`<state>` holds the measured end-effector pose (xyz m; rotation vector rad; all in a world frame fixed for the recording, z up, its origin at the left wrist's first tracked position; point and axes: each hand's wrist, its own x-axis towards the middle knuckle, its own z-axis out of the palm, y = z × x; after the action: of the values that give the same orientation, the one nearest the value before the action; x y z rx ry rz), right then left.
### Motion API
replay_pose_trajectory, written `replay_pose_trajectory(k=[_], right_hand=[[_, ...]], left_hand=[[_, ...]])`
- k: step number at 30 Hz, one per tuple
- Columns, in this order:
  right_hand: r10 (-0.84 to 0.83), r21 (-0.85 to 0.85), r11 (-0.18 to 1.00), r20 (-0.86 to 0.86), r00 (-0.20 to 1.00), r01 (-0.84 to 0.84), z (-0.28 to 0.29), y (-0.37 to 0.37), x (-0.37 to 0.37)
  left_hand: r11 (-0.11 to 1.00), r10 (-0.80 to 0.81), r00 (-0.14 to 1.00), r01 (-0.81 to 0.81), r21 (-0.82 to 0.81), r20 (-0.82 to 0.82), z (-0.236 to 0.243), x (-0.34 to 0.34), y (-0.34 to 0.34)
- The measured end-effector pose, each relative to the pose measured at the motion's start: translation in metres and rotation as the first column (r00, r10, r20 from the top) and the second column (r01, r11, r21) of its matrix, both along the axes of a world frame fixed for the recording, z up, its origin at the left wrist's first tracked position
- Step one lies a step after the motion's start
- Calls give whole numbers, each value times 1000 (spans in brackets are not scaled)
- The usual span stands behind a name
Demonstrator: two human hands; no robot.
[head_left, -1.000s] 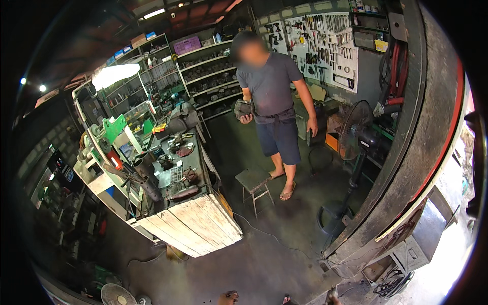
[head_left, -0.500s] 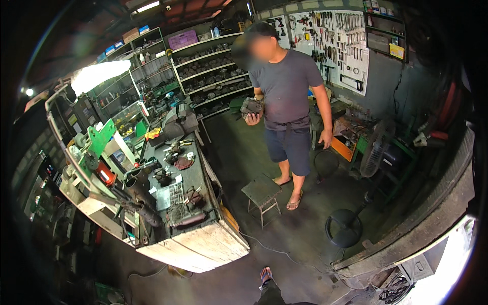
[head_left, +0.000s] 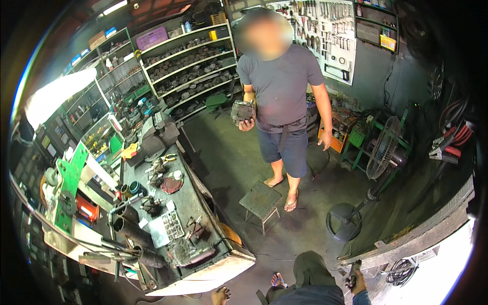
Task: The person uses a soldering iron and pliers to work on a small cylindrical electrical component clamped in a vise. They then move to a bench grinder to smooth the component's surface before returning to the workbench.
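My left hand (head_left: 220,296) hangs low at the bottom edge, beside the near corner of the workbench. Its fingers are loosely curled and apart, their tips blackened, and nothing shows in them. At the lower right, below the curved ledge, my right hand (head_left: 358,282) is closed round a small dark object (head_left: 352,272) whose kind I cannot make out. Across from me stands another person in a grey shirt (head_left: 282,84), holding a dark blocky metal part (head_left: 243,113) in one hand; their other hand hangs down.
On the left, the workbench (head_left: 201,201) carries a vise (head_left: 155,129), a compartment box (head_left: 166,229) and metal parts. A low stool (head_left: 260,201) stands mid-floor. A pedestal fan (head_left: 384,147) and coiled cables (head_left: 401,273) are on the right. Shelves of parts (head_left: 188,63) line the back.
My view has shifted, bringing both my hands, my right sleeve and more of my leg into the lower edge. The other person now faces me more, still holding the metal part.
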<state>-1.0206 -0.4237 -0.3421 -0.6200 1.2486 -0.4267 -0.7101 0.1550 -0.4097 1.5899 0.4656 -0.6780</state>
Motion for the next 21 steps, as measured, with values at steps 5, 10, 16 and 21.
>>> replay_pose_trajectory(k=[5,10,16,21], right_hand=[[23,-86,996,-126,992,-34,-5,-14,29],[178,12,983,-310,934,-184,-30,-14,30],[310,225,945,-377,873,-238,-48,-20,66],[414,223,908,-359,836,-354,-46,-52,146]], left_hand=[[989,151,984,-149,-22,96,3,17,-3],[968,228,965,-239,-77,-131,-26,-62,11],[951,281,905,-308,-35,-320,-33,-86,-3],[934,333,904,-356,-42,-267,-28,-37,-31]])
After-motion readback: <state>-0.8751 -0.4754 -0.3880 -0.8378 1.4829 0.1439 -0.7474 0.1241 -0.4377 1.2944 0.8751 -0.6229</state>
